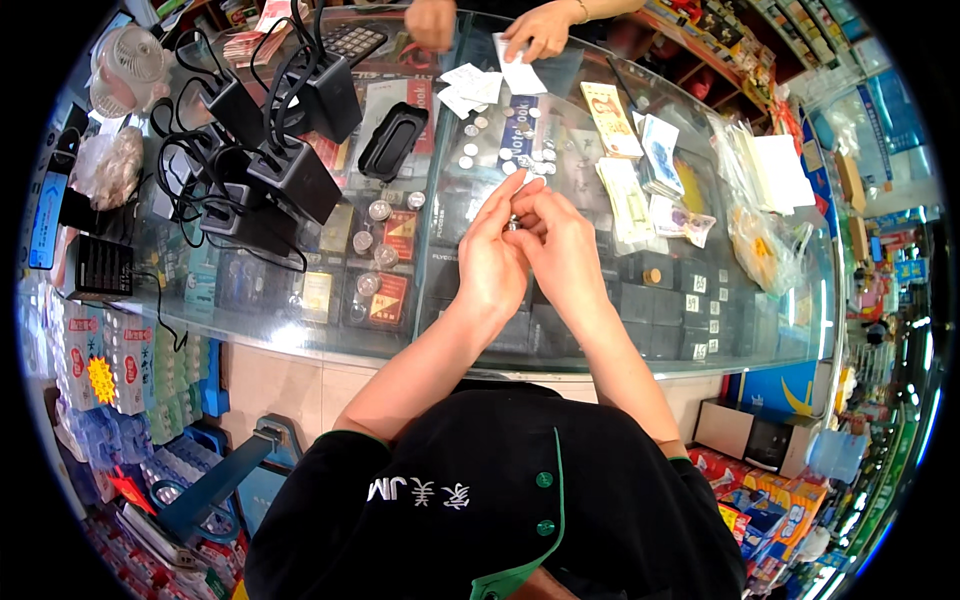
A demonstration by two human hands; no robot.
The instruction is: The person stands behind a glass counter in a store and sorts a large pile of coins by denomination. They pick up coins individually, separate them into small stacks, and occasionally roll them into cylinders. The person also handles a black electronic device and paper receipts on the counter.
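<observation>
Above the glass counter (390, 325), my two hands meet in front of me. My left hand (493, 258) is cupped, its fingers closed around some silvery coins (514, 222) that show only in part. Curled over from the other side, my right hand (562, 245) has its fingers at the same coins. Just beyond my fingertips, loose coins (547, 156) lie scattered on the glass near white paper slips (472, 86). To the right lie a stack of yellowish banknotes (610, 120), a greenish bundle of banknotes (624, 198) and a purplish banknote (682, 220).
Across the counter, another person's hand (540, 32) touches a white slip (515, 68). Black power adapters (295, 180) with tangled cables and a black open case (393, 140) stand left. A plastic bag (765, 240) is right; bottle packs (130, 365) stand lower left.
</observation>
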